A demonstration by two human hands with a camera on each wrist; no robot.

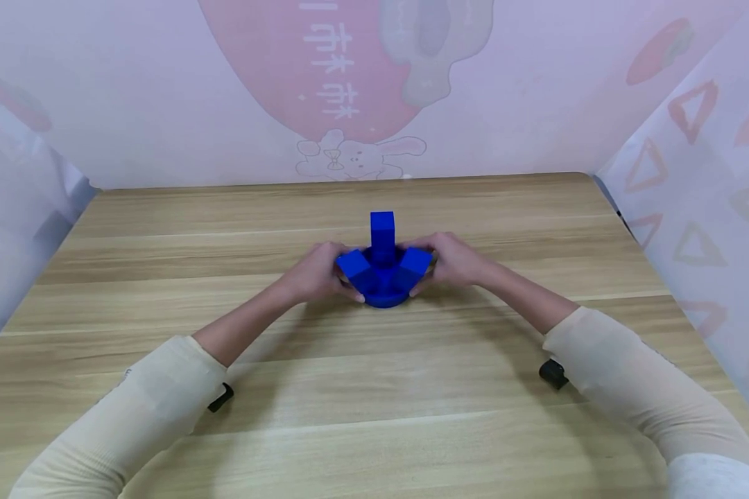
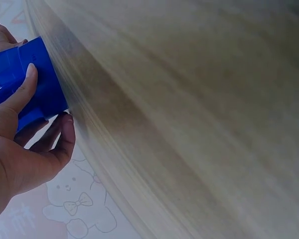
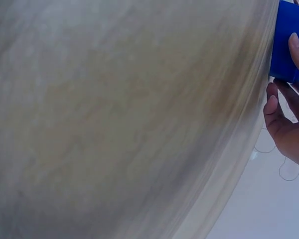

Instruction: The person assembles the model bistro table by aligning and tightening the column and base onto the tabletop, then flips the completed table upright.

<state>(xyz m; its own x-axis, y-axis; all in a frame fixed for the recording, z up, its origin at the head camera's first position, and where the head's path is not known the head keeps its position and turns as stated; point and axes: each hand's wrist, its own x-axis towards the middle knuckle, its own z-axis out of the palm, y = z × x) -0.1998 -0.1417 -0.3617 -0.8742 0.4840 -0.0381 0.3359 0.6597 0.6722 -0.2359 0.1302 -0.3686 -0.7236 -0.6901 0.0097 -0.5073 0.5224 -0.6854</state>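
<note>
A deep blue plastic piece (image 1: 384,301) with a round base stands on the table, three square-ended blocks rising and spreading from it. My left hand (image 1: 320,272) holds its left side, the thumb pressed on the near face of the base. In the left wrist view that thumb lies on the blue wall, while the other fingers (image 2: 67,137) curl behind and below it. From the right, my right hand (image 1: 454,260) grips the opposite side in the same way. The right wrist view shows its thumb (image 3: 298,50) on the base. The far fingertips are partly hidden.
The wood-grain table (image 1: 374,416) spreads around the piece on all sides. A pale printed backdrop (image 1: 162,104) rises behind the table's far edge, with similar sheets at left and right. A small black device sits under each sleeved forearm (image 1: 156,395).
</note>
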